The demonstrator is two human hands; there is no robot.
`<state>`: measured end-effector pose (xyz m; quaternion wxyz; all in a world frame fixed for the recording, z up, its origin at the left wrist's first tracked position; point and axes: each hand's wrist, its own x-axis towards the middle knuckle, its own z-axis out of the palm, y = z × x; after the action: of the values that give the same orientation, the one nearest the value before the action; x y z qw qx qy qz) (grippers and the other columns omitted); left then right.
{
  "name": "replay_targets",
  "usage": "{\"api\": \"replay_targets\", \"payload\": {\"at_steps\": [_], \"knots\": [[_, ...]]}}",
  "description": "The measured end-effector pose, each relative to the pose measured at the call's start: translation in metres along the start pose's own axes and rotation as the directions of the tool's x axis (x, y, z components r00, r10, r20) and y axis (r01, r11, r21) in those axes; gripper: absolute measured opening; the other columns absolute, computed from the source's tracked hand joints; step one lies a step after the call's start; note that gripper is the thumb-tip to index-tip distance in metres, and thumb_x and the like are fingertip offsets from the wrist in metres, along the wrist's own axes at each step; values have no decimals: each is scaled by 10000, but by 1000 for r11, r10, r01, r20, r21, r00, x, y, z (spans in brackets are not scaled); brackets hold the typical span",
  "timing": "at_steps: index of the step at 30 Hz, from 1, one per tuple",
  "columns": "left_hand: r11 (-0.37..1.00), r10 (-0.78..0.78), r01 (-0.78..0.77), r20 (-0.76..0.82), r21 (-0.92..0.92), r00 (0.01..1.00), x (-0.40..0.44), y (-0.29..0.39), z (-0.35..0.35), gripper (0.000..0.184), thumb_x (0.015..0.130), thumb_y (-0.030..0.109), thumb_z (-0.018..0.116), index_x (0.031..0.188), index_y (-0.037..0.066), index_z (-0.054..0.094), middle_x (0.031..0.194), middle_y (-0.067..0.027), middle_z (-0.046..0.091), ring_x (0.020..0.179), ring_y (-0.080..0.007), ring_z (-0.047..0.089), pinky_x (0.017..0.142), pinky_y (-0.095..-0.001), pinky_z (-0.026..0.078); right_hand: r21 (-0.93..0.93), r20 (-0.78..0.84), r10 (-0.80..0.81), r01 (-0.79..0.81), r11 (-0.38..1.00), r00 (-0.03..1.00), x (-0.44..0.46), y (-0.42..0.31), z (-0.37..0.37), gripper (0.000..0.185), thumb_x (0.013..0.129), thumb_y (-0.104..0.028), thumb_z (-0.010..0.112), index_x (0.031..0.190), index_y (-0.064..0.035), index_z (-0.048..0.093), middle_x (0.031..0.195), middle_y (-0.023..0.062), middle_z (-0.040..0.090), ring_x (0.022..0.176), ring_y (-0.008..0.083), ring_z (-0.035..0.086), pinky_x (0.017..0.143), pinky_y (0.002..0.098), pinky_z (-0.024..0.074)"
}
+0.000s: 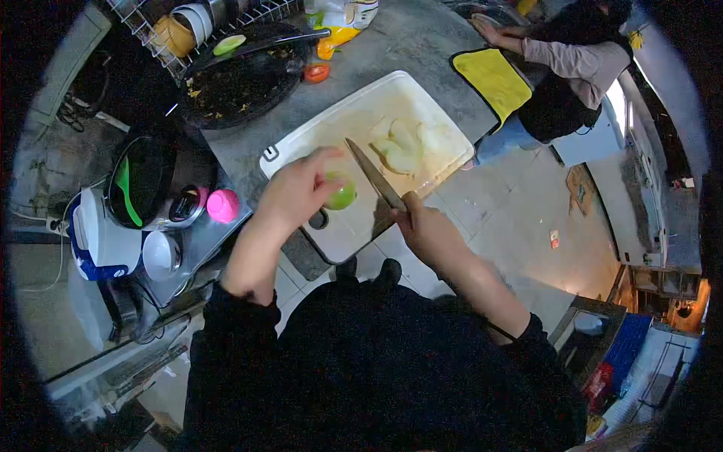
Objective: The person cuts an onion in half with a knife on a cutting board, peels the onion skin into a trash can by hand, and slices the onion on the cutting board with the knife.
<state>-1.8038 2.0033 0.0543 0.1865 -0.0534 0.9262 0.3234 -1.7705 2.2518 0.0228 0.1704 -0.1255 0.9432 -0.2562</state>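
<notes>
My right hand (423, 230) grips a kitchen knife (374, 176) by its handle, with the blade pointing up and left over a white cutting board (301, 143). A round, shiny green fruit or vegetable (343, 194), its exact kind unclear, lies near the board's left side. Beside it is my left hand (296, 188), slightly blurred, with thumb and fingers apart; whether the thumb touches the fruit I cannot tell. Pale green cut pieces (403, 147) are on the right half of the board, just beyond the blade.
Behind the board sit a black pan (245, 83) with food bits and a red tomato piece (317, 72). A yellow cloth (493, 84) hangs at the counter edge. Another person's sleeve (572, 59) shows at upper right. Left stand a pink cup (223, 206) and a white bowl (160, 255).
</notes>
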Motion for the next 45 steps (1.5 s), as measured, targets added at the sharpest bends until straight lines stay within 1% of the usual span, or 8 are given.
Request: {"api": "replay_targets", "payload": {"at_steps": [1, 3, 7, 10, 15, 25, 42, 45], "knots": [[971, 237, -237, 19, 15, 971, 1, -17, 5, 364, 843, 223, 671, 1183, 127, 578, 1269, -143, 558, 1148, -337, 543, 901, -428, 478, -9, 1, -5, 5, 1000, 1000, 0, -1, 1, 208, 947, -187, 488, 1047, -16, 423, 763, 272, 621, 737, 474, 598, 643, 556, 455], [752, 656, -658, 64, 28, 752, -1, -35, 14, 359, 833, 180, 682, 1178, 117, 608, 1296, -133, 548, 1156, -340, 538, 917, -416, 473, -10, -15, -16, 16, 1000, 1000, 0, 1, 7, 205, 946, -188, 486, 1043, -19, 424, 748, 265, 619, 723, 469, 599, 630, 554, 458], [764, 640, -616, -100, 193, 762, -9, -32, 34, 364, 793, 126, 720, 1148, 101, 643, 1282, -117, 545, 1107, -337, 550, 918, -406, 472, -65, -38, -7, 4, 998, 999, 2, -2, 20, 196, 945, -195, 476, 1029, -25, 427, 710, 241, 617, 683, 455, 605, 596, 548, 468], [825, 564, -549, -211, 130, 798, -16, -16, 54, 412, 753, 138, 756, 1149, 103, 645, 1220, -111, 561, 1078, -319, 563, 906, -399, 474, -168, -31, 71, -76, 983, 997, 3, -7, 20, 192, 948, -203, 466, 1014, -28, 429, 691, 224, 618, 660, 445, 609, 577, 547, 472], [833, 529, -553, -335, 28, 780, -11, -20, 66, 435, 723, 155, 787, 1133, 96, 654, 1115, -112, 568, 1029, -310, 576, 895, -388, 479, -181, -45, -16, 8, 983, 999, -6, -17, -4, 203, 957, -214, 442, 985, -13, 434, 670, 202, 622, 644, 425, 621, 566, 545, 476], [848, 516, -530, -284, 32, 808, -8, -20, 63, 411, 726, 153, 788, 1113, 93, 663, 1105, -121, 550, 1033, -320, 567, 886, -383, 481, -231, 118, 41, -12, 973, 992, -10, -26, -16, 198, 969, -223, 422, 979, -26, 442, 677, 203, 633, 622, 412, 627, 560, 549, 476], [835, 534, -550, -274, 21, 800, -5, -22, 62, 382, 754, 156, 753, 1115, 101, 642, 1112, -135, 520, 1042, -343, 531, 898, -425, 469, -230, 165, 110, -70, 971, 980, 11, -28, 7, 207, 967, -215, 416, 989, -16, 471, 761, 239, 652, 688, 429, 642, 620, 534, 503], [835, 540, -548, -271, 52, 797, -9, -20, 63, 399, 751, 140, 751, 1126, 93, 623, 1124, -140, 514, 1056, -353, 524, 902, -432, 466, -170, 45, -25, 32, 985, 999, 27, -31, 18, 190, 964, -209, 433, 979, -23, 470, 741, 226, 644, 668, 420, 639, 591, 516, 509]]}}
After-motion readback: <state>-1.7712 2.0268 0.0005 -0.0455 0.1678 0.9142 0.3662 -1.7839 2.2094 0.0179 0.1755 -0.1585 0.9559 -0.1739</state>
